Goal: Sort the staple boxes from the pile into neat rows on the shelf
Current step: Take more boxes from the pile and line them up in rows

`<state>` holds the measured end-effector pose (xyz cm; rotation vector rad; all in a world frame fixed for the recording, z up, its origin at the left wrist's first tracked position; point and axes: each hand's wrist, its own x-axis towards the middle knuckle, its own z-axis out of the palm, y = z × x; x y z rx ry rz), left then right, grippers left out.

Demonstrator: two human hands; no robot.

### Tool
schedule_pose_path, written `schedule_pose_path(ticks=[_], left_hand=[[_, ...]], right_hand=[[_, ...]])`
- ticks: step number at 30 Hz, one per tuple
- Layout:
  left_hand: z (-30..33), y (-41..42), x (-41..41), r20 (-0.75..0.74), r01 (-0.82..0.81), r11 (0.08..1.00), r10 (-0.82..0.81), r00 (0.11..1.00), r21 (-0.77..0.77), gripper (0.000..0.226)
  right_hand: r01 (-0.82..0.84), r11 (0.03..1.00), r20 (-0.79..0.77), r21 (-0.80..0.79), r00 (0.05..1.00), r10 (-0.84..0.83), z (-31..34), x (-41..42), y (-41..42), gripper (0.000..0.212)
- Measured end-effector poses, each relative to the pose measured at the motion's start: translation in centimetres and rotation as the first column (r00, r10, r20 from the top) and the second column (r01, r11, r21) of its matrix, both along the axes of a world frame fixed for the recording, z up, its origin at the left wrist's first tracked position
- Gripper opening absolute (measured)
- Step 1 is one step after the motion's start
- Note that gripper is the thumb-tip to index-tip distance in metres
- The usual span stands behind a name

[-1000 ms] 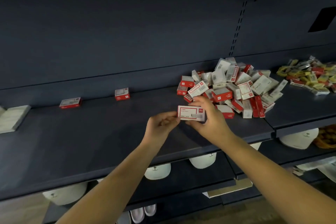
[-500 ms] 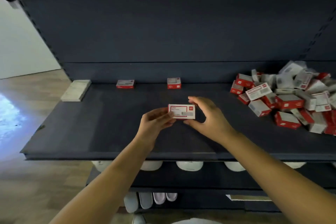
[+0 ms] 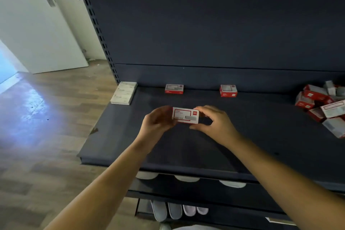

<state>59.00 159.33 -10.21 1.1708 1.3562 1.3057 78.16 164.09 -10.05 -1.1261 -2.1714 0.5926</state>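
A white staple box with a red frame [image 3: 185,115] is held above the dark shelf [image 3: 242,136], its printed face toward me. My left hand [image 3: 158,121] grips its left end. My right hand [image 3: 214,121] pinches its right end between thumb and fingers. Two red-and-white staple boxes stand at the shelf's back edge: a wider one [image 3: 174,88] and a squarer one [image 3: 228,90]. The pile of staple boxes [image 3: 323,106] lies at the far right, partly cut off by the frame.
A row of white boxes [image 3: 124,92] lies at the shelf's back left corner. The slotted upright [image 3: 100,35] marks the shelf's left end, with wooden floor [image 3: 46,117] beyond. White objects [image 3: 186,178] and white slippers [image 3: 173,211] sit on the lower shelves.
Both hands have carried the box leftward along the shelf, away from the pile. The view has swung left, so the pile now sits at the right edge.
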Motion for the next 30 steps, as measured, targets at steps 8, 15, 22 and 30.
schedule_pose_path(ticks=[8,15,22,30], left_hand=[[-0.1,3.4,-2.7,-0.945,0.495,0.813,0.196,0.262,0.306,0.046],[1.1,7.1,-2.9,-0.976,0.474,0.879,-0.061,0.207,0.046,0.048],[-1.6,12.2,-2.2,-0.932,0.308,0.936,-0.254,0.257,-0.170,0.040],[-2.2,13.3,-1.5,-0.912,0.213,0.976,-0.134,0.388,-0.052,0.039]], right_hand=[[0.012,1.000,0.016,0.024,1.000,-0.013,-1.1,-3.8,0.6,0.048],[0.172,0.975,0.231,-0.143,0.963,-0.136,0.4,-4.6,1.8,0.080],[0.262,0.951,0.380,-0.161,0.906,-0.186,1.4,-4.8,3.0,0.082],[0.244,0.948,0.311,-0.206,0.935,-0.173,-0.1,-4.2,2.3,0.072]])
